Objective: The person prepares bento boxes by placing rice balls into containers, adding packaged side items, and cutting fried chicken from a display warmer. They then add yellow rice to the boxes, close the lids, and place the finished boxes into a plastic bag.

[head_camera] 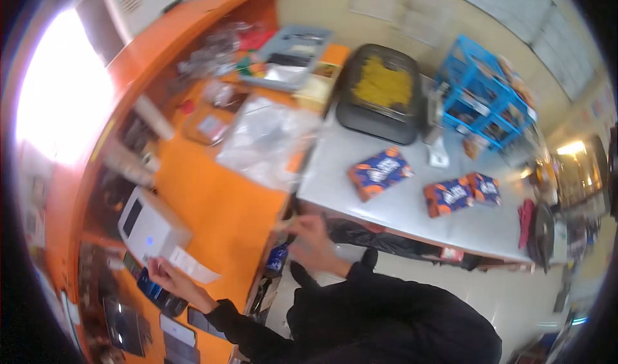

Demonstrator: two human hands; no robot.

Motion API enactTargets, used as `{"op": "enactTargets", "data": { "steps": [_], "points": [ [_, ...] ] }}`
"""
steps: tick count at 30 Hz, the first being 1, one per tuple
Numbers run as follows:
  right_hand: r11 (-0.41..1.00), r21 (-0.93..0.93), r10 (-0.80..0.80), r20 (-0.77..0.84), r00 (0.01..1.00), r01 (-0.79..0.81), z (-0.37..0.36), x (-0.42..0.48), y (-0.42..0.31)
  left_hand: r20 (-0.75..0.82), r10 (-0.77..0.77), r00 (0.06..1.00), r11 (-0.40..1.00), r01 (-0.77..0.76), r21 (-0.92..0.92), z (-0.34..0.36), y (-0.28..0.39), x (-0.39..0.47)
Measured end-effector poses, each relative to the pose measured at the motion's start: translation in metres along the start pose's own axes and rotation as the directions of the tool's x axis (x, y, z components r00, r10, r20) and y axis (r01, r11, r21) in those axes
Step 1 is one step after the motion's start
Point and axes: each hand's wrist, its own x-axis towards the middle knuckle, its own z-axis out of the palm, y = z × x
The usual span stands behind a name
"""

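My left hand point(175, 283) reaches to the lower front of a white label or receipt printer point(157, 226) with a small blue light. Its fingers are bent at the printer's edge, and the blur hides whether they grip anything. A strip of printed paper point(194, 266) comes out beside that hand and lies over the orange counter point(227, 200). My right hand point(313, 245) hovers over the gap between this counter and a steel table point(333, 180). Its fingers curl toward the thumb, too blurred to show whether something small is between them.
Blue-and-orange packets point(381, 171) lie on the steel table, near a dark lidded container point(379, 93) with yellow contents and a blue plastic crate point(483, 93). Clear plastic bags point(270, 137) and a grey tray point(289, 57) occupy the counter's far end. Phones point(177, 330) lie at the near end.
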Motion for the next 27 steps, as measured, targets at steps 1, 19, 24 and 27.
{"op": "enactTargets", "data": {
  "steps": [1, 19, 24, 27],
  "points": [
    [0.994, -0.099, 0.030, -0.053, 0.998, -0.036, -0.049, -0.006, 0.019, 0.213, -0.084, 0.973, 0.996, 0.078, 0.036, 0.028, 0.021, -0.029],
    [0.852, -0.115, 0.109, -0.915, 0.389, -0.511, -0.389, -0.180, 0.139, 0.628, -0.581, -0.518, 0.490, 0.394, 0.778, 0.244, 0.049, -0.578],
    [0.955, 0.046, 0.181, -0.873, 0.452, -0.293, -0.403, -0.174, 0.119, 0.696, -0.484, -0.530, 0.642, 0.325, 0.695, 0.246, 0.019, -0.562],
    [0.964, 0.044, 0.168, -0.865, 0.473, -0.262, -0.403, -0.174, 0.095, 0.547, -0.642, -0.538, 0.123, 0.631, 0.766, 0.250, 0.055, -0.550]
  ]
}}
